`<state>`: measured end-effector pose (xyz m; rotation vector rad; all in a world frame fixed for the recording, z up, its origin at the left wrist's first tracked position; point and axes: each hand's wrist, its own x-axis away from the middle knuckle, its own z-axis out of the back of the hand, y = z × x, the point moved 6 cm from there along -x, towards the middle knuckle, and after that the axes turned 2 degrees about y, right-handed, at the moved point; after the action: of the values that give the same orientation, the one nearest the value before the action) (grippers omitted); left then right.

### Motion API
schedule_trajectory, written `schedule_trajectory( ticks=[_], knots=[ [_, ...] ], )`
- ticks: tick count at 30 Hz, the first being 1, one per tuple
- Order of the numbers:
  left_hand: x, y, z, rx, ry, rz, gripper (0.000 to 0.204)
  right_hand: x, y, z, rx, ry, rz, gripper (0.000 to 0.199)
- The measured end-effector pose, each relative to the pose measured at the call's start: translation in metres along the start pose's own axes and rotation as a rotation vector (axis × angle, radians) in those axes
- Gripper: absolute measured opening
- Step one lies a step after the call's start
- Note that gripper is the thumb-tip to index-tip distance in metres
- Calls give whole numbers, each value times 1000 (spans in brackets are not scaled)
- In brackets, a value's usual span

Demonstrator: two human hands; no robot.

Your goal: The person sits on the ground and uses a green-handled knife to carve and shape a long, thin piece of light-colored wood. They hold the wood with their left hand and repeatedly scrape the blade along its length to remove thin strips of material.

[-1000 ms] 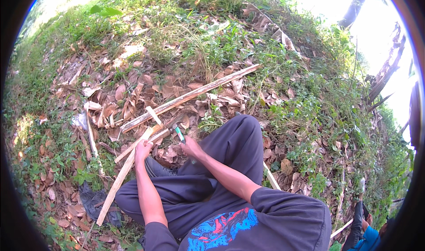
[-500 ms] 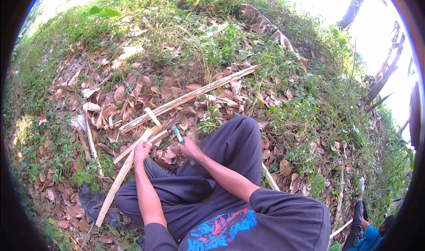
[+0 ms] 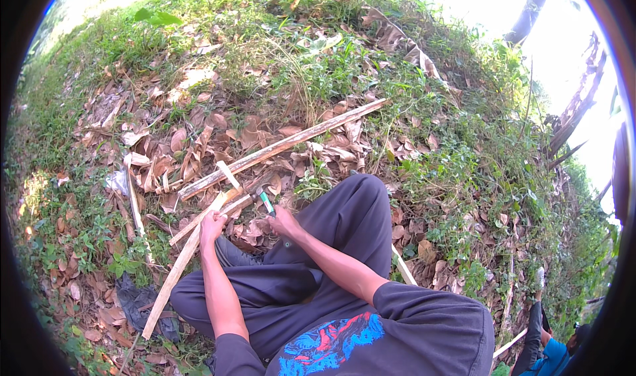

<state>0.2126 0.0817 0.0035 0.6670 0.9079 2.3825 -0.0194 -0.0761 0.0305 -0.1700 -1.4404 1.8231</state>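
A hammer with a green and black handle is in my right hand, its head up beside the joined wood pieces. My left hand is closed around a long pale wooden strip, which slants from the lower left up to a crossing of sticks. A short wooden piece lies across that upper end. Another wooden piece rests under the crossing, close to the hammer head. Whether I pinch a nail in my left fingers is too small to tell.
Beyond the crossing lies a long wooden pole on dry leaves. A thin stick lies at the left, near a dark crumpled cloth. My bent knee is right of the hammer. Another person sits at the lower right.
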Motion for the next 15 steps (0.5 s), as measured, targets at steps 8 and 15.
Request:
schedule_trajectory(
  ticks=[8,15],
  knots=[
    [0,2,-1,-10,4,-4,50,-1,2,0,-10,7,-8,29],
    [-3,-6,-1,13,7,-2,51,3,-4,0,-22,-11,-5,29]
  ],
)
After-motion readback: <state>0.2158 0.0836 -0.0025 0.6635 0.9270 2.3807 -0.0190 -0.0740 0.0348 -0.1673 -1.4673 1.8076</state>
